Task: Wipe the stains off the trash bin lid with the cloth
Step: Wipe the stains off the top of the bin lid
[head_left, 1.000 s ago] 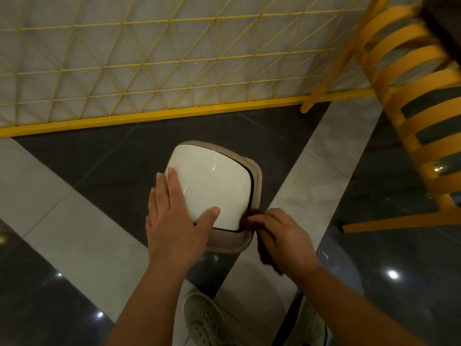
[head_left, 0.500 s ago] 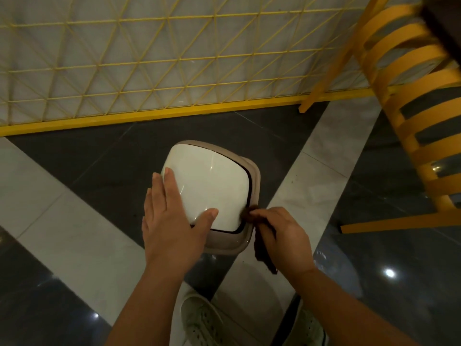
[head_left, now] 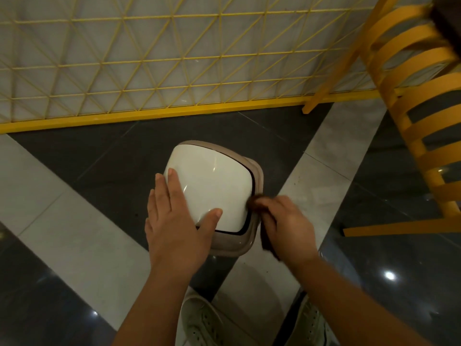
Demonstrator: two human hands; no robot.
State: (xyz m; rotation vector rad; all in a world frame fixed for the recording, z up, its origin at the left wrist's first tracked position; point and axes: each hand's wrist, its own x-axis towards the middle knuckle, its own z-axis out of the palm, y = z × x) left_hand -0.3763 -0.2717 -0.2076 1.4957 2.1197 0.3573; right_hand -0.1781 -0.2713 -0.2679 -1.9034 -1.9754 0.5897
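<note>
I am looking down at a small trash bin (head_left: 234,242) that stands on the floor (head_left: 74,221), near a yellow fence (head_left: 149,71). Its white lid (head_left: 212,186) is round on top and shiny, and it sits inside a tan rim. My left hand (head_left: 174,221) lies flat on the near left part of the lid, with the fingers straight and the thumb spread out across the white top. It holds nothing. I think it is there to keep the bin from sliding or tipping while the other hand rubs. My right hand (head_left: 287,226) has its fingers curled around a dark brown cloth (head_left: 254,202). A bunched bit of cloth pokes out at the fingertips and touches the right edge of the lid, just by the dark gap between lid and rim. The rest of the cloth hangs down under the hand. I think the cloth is bunched small so it can get into that thin edge. I cannot see any stains on the white top from here, and the hand is a little blurry. A yellow chair (head_left: 411,121) stands to the right, well apart from the bin. My two pale shoes (head_left: 202,320) are at the bottom, close to the bin.
</note>
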